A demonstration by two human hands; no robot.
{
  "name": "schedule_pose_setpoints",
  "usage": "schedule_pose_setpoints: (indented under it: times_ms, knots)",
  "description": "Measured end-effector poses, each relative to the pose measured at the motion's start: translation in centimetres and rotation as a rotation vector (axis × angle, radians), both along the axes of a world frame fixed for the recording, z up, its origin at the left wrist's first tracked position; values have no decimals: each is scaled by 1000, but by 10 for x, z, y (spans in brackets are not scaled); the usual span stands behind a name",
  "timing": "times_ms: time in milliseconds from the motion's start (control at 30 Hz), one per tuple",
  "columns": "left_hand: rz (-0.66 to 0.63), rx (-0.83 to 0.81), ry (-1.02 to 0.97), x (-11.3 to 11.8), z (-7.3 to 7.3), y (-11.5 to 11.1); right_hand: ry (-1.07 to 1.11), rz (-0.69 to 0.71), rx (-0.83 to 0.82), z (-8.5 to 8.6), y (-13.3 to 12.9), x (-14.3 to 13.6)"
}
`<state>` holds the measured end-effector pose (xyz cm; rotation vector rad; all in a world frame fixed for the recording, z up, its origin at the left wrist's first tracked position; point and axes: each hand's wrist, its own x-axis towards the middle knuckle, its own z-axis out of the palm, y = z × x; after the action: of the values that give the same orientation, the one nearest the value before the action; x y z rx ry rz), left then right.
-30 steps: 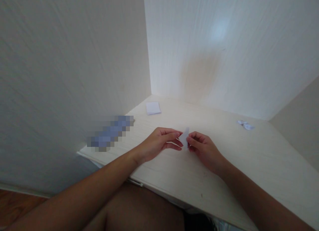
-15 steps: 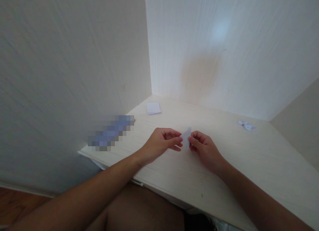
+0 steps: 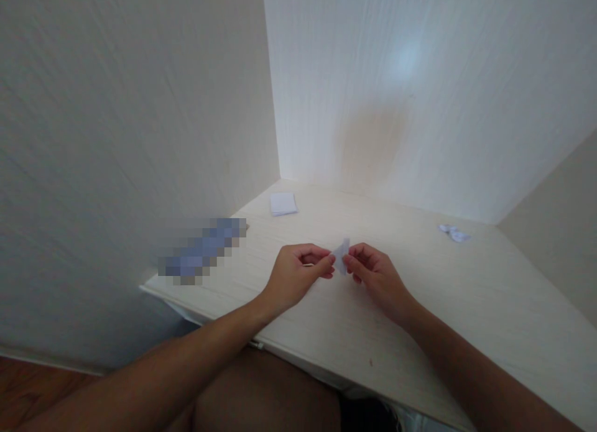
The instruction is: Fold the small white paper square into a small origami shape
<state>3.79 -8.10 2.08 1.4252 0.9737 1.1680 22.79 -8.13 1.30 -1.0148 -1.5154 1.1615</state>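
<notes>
Between my two hands is a small folded piece of white paper [image 3: 340, 259], held up above the white table [image 3: 298, 332]. My left hand [image 3: 303, 267] pinches its left corner between thumb and fingers. On the opposite side, my right hand [image 3: 373, 267] grips the right edge the same way. The paper narrows toward the left and has a raised point at the top; its fold lines are too small to make out.
A stack of white paper squares [image 3: 283, 204] lies near the back corner. Small folded white paper pieces [image 3: 454, 234] rest at the back right. A blurred-out bluish object [image 3: 203, 248] lies along the left edge. Walls [image 3: 336, 78] enclose the table's back and left.
My left fingers, more spread before, have closed onto the paper's left corner. The whole view has shifted slightly, so things appear a little farther left.
</notes>
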Motion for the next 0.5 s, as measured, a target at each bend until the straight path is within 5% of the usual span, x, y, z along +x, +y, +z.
schedule_pose_setpoints:
  times_ms: [133,300,500]
  knots:
    - [-94,6,-43,-1,4,-1,113,47,-102,1,-1,2]
    - [-229,-159,-312,-1,8,4,349,266,-300,4,-7,3]
    - [-373,-291,-340,1,7,3,390,392,-354,4,-10,3]
